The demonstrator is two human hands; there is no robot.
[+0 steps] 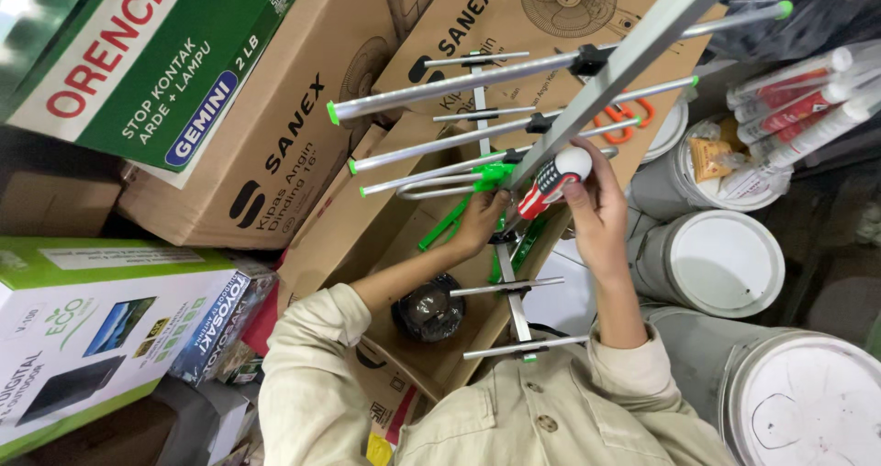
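Note:
A metal rod antenna [551, 72] with green-tipped cross bars and green plastic clamps stands tilted in front of me. My right hand [596, 218] grips a screwdriver [551, 180] with a red, white and black handle, its tip pointing down-left at a clamp on the antenna's boom. My left hand [479, 220] holds the antenna at the green bracket [494, 174] right beside the screwdriver tip. Both sleeves are beige.
Brown cardboard boxes [284, 136] lie behind the antenna, a green and white box [138, 53] at top left, another white and green box [83, 328] at left. Grey buckets with white lids [725, 264] stand at right. Sealant tubes [808, 99] lie at upper right.

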